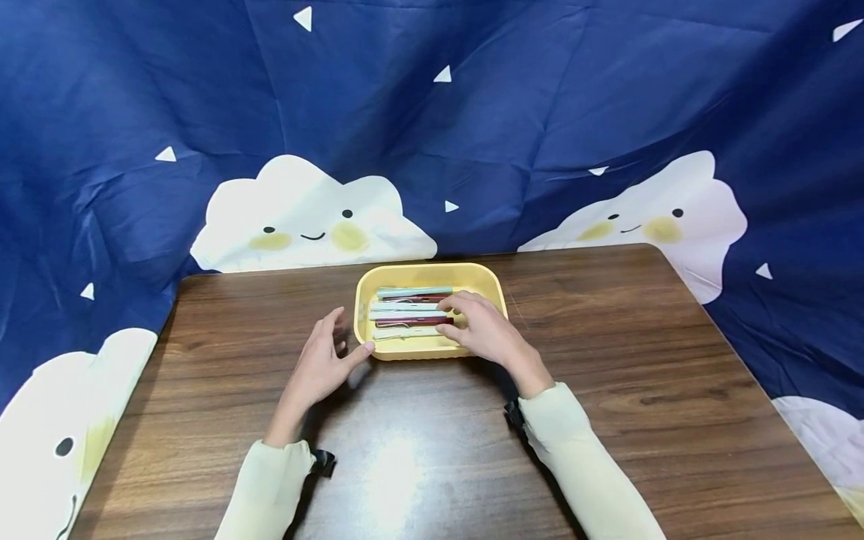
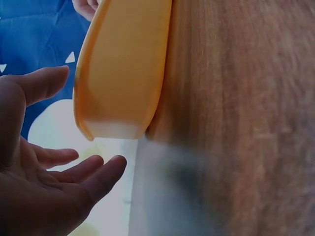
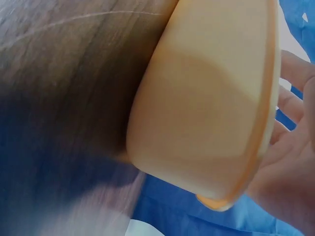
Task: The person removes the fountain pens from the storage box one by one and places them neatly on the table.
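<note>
A yellow plastic tray (image 1: 432, 351) with rounded corners sits toward the table's far edge. Side by side in its left and middle part lie several pens, among them a light blue pen (image 1: 413, 291), a dark red pen (image 1: 412, 322) and a cream pen (image 1: 405, 333) with a clip. My right hand (image 1: 489, 326) reaches over the tray's right side, thumb and forefinger spread apart at the pens' right ends. The right wrist view hides its fingertips behind the rim. My left hand (image 1: 327, 360) holds nothing, its fingers loosely bent and thumb near the tray's front left corner.
The brown wooden table (image 1: 641, 420) extends around the tray on every side. Behind it hangs a dark blue cloth (image 1: 486, 135) printed with white clouds and triangles. Black straps (image 1: 324, 463) circle both wrists over pale sleeves.
</note>
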The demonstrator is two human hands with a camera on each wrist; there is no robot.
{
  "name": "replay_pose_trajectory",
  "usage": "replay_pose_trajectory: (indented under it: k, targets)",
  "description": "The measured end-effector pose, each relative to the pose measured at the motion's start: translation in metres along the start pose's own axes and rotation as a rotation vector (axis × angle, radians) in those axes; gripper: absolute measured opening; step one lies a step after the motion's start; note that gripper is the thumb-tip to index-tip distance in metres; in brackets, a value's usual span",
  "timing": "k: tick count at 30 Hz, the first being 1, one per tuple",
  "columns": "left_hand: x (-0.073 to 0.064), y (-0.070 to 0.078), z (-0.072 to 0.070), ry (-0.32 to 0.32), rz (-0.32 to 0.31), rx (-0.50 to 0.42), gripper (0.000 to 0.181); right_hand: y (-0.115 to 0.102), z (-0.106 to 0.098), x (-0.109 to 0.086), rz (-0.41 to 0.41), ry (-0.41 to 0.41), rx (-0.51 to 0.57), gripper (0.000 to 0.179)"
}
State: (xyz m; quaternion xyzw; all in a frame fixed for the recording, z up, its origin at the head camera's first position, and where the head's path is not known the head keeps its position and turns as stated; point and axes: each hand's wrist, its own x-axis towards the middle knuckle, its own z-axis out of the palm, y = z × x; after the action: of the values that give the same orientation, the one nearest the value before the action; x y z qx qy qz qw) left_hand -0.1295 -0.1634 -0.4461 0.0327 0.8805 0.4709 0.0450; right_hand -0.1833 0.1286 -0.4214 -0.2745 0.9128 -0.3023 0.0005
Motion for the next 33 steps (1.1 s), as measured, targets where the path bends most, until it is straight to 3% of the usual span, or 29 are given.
replay_pose_trajectory:
  k: [12,19,33]
  targets:
    - [0.005,-0.006,0.009,-0.005,-0.016,-0.245,0.075,0.006,0.007,0.009,0.007,-0.152,-0.015,0.026]
    - [0.01,-0.006,0.01,-0.002,-0.024,-0.377,0.075,0.006,0.009,0.019,0.034,-0.222,0.002,0.029]
    - [0.011,-0.007,0.012,-0.021,-0.044,-0.45,0.072,0.011,0.014,0.027,0.129,-0.316,0.024,0.028]
